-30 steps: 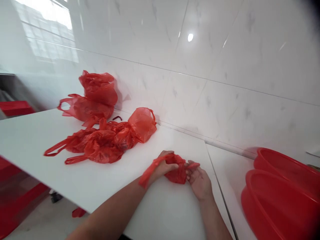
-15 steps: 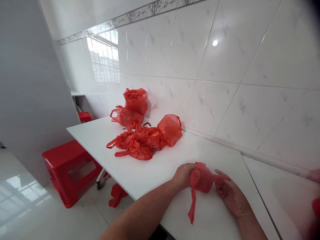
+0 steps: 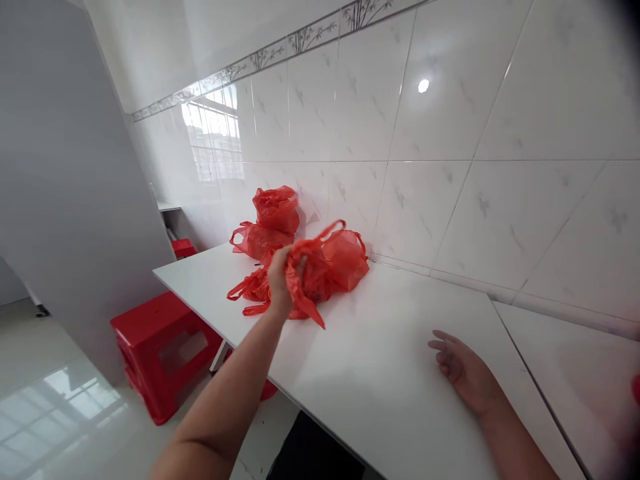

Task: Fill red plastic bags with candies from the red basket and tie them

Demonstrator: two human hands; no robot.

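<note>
My left hand [image 3: 281, 277] is closed on a crumpled red plastic bag [image 3: 306, 283], one handle dangling down and another loop sticking up. It is held over a heap of red plastic bags on the white table [image 3: 390, 360], partly hiding them. Just right of it in view sits a puffed-out red bag [image 3: 349, 260]. At the back of the heap, by the wall, two fuller red bags are stacked, the upper bag [image 3: 277, 208] on the lower bag [image 3: 260, 240]. My right hand [image 3: 463, 370] hovers low over the table's right part, fingers loosely apart, holding nothing.
A white tiled wall [image 3: 450, 220] runs along the table's back edge. On the floor at the left stands a red plastic stool [image 3: 145, 320], beside a grey partition [image 3: 65, 173]. A seam divides the tabletop at the right. Something black [image 3: 320, 450] lies below the front edge.
Both hands held the red bag over the near table before. My right hand has let go, and my left hand has carried the bag left and away to the heap. The view has swung left.
</note>
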